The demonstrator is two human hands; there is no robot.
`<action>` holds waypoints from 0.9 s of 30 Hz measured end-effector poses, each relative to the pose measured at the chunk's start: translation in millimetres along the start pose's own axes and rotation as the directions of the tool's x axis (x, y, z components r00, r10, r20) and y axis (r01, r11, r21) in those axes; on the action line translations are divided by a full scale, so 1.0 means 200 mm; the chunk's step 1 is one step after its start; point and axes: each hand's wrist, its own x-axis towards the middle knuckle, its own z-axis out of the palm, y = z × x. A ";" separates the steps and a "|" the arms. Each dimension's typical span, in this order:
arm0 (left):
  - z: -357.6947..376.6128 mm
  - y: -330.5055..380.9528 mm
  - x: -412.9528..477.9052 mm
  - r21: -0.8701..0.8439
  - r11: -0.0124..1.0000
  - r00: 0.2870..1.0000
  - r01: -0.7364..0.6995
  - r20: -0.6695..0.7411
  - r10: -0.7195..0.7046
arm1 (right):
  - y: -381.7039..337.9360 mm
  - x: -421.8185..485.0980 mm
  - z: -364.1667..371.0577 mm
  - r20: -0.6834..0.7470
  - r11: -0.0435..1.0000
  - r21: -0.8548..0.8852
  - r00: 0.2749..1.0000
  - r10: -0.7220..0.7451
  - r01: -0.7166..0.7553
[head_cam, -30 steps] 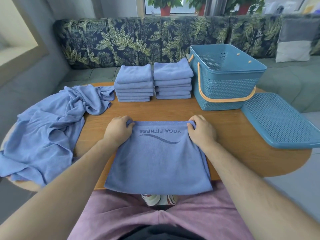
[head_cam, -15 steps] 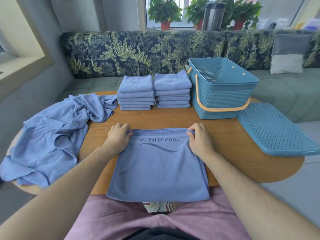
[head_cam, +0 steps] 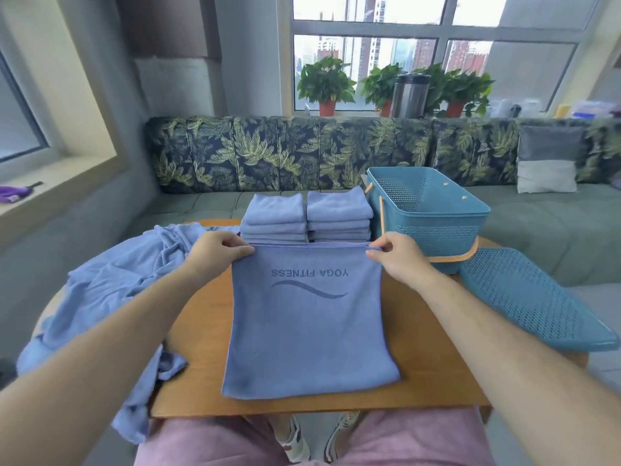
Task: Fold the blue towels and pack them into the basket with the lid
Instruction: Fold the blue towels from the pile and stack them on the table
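We see the folded blue towel (head_cam: 309, 331) at the middle of the worktop (head_cam: 437, 364), its upside-down "YOGA FITNESS" print facing up and its near edge lying flat by the worktop's front. Our left hand (head_cam: 215, 252) pinches the far left corner and our right hand (head_cam: 400, 260) the far right corner. On each side the fingers (head_cam: 379, 245) are clamped on the hem, thumb on top and the other fingers curled beneath, so the far edge runs taut between the two hands. Just beyond that edge stand two stacks of folded towels (head_cam: 274, 216). The open basket (head_cam: 426, 213) sits right of them and its lid (head_cam: 534, 297) lies flat nearer us. A heap of unfolded towels (head_cam: 117, 284) drapes over the worktop's left side.
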 end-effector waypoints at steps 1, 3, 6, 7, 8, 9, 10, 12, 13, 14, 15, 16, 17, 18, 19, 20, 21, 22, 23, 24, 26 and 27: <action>-0.05 0.04 0.02 -0.068 0.998 1.000 -0.005 -0.021 0.004 | -0.06 0.02 -0.04 -0.009 1.000 0.022 1.000 -0.018 0.018; -0.14 0.13 0.04 -0.162 0.986 0.997 -0.050 -0.070 0.039 | -0.18 0.07 -0.12 -0.043 0.995 0.073 0.997 -0.062 0.065; -0.26 0.27 0.07 -0.248 0.962 0.991 -0.111 -0.097 0.089 | -0.32 0.13 -0.22 -0.089 0.983 0.133 0.989 -0.119 0.130; -0.30 0.30 0.08 -0.272 0.954 0.989 -0.129 -0.105 0.103 | -0.36 0.14 -0.25 -0.098 0.975 0.167 0.987 -0.130 0.145; -0.33 0.34 0.08 -0.287 0.948 0.988 -0.137 -0.108 0.110 | -0.39 0.16 -0.28 -0.103 0.965 0.217 0.987 -0.125 0.145; -0.37 0.37 0.08 -0.301 0.942 0.987 -0.146 -0.112 0.117 | -0.42 0.16 -0.30 -0.098 0.950 0.277 0.988 -0.119 0.142; -0.40 0.40 0.08 -0.303 0.939 0.985 -0.162 -0.113 0.133 | -0.45 0.16 -0.33 -0.079 0.935 0.327 0.990 -0.117 0.137; -0.46 0.43 0.07 -0.278 0.940 0.977 -0.199 -0.127 0.170 | -0.51 0.14 -0.39 -0.021 0.921 0.363 0.990 -0.141 0.139; -0.48 0.45 0.06 -0.258 0.942 0.973 -0.215 -0.135 0.185 | -0.53 0.12 -0.42 0.021 0.924 0.352 0.986 -0.166 0.148; -0.51 0.46 0.05 -0.244 0.942 0.969 -0.232 -0.139 0.203 | -0.56 0.10 -0.45 0.074 0.927 0.336 0.977 -0.199 0.164; -0.54 0.46 0.04 -0.251 0.938 0.968 -0.239 -0.134 0.211 | -0.59 0.07 -0.50 0.127 0.925 0.335 0.964 -0.234 0.180; -0.57 0.47 0.03 -0.267 0.933 0.969 -0.240 -0.119 0.216 | -0.62 0.04 -0.53 0.173 0.916 0.354 0.949 -0.264 0.190; -0.60 0.48 0.01 -0.285 0.927 0.970 -0.242 -0.105 0.221 | -0.65 0.01 -0.58 0.203 0.903 0.381 0.935 -0.291 0.198; -0.63 0.51 -0.01 -0.302 0.922 0.970 -0.243 -0.085 0.228 | -0.68 -0.01 -0.62 0.219 0.890 0.408 0.924 -0.313 0.204; -0.65 0.53 -0.03 -0.304 0.923 0.972 -0.235 -0.061 0.228 | -0.70 -0.04 -0.65 0.230 0.877 0.433 0.915 -0.330 0.208; -0.67 0.55 -0.05 -0.284 0.931 0.973 -0.230 -0.036 0.229 | -0.72 -0.05 -0.68 0.239 0.868 0.451 0.910 -0.340 0.206; -0.68 0.57 -0.06 -0.251 0.941 0.973 -0.225 -0.016 0.228 | -0.74 -0.06 -0.70 0.244 0.865 0.460 0.909 -0.339 0.199; -0.70 0.59 -0.07 -0.215 0.950 0.973 -0.226 -0.008 0.229 | -0.75 -0.07 -0.71 0.241 0.867 0.460 0.913 -0.330 0.192; -0.70 0.60 -0.07 -0.183 0.956 0.973 -0.229 -0.010 0.231 | -0.76 -0.06 -0.72 0.229 0.871 0.454 0.920 -0.317 0.187; -0.70 0.61 -0.07 -0.157 0.959 0.972 -0.235 -0.019 0.235 | -0.76 -0.06 -0.72 0.216 0.876 0.445 0.927 -0.306 0.185; -0.69 0.62 -0.05 -0.123 0.965 0.973 -0.230 -0.037 0.227 | -0.73 -0.05 -0.70 0.203 0.890 0.419 0.938 -0.283 0.178; -0.67 0.61 -0.04 -0.107 0.969 0.975 -0.223 -0.040 0.220 | -0.72 -0.04 -0.69 0.197 0.895 0.413 0.943 -0.268 0.168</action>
